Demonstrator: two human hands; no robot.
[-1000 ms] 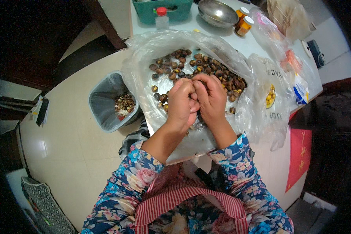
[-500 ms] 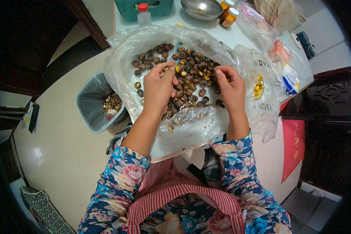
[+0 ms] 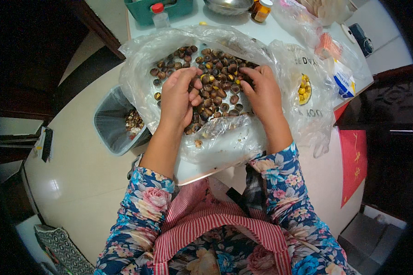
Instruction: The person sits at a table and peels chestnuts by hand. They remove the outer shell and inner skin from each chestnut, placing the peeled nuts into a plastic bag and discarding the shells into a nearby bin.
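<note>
Many dark brown chestnuts [image 3: 222,85], some split with yellow flesh showing, lie inside a large clear plastic bag [image 3: 144,55] spread open on the table. My left hand [image 3: 176,95] is over the left part of the pile, its fingers curled in; whatever they hold is hidden. Over the pile's right side is my right hand [image 3: 265,91], thumb and forefinger apart with a gap between them, just above the chestnuts. Nothing shows in its grip. To the right, peeled yellow chestnuts [image 3: 304,90] rest in another clear plastic bag [image 3: 309,119].
A lined grey bin [image 3: 106,133] holding shells [image 3: 134,123] stands on the floor at the left. Along the table's far side are a green basket [image 3: 179,10], a red-capped jar [image 3: 160,17], a metal bowl [image 3: 229,5] and an amber bottle [image 3: 261,11]. A blue-white packet [image 3: 344,79] lies at right.
My right hand has shifted left and up over the pile, and its thumb and forefinger have parted. The left hand has moved slightly left. The whole view has shifted a little.
</note>
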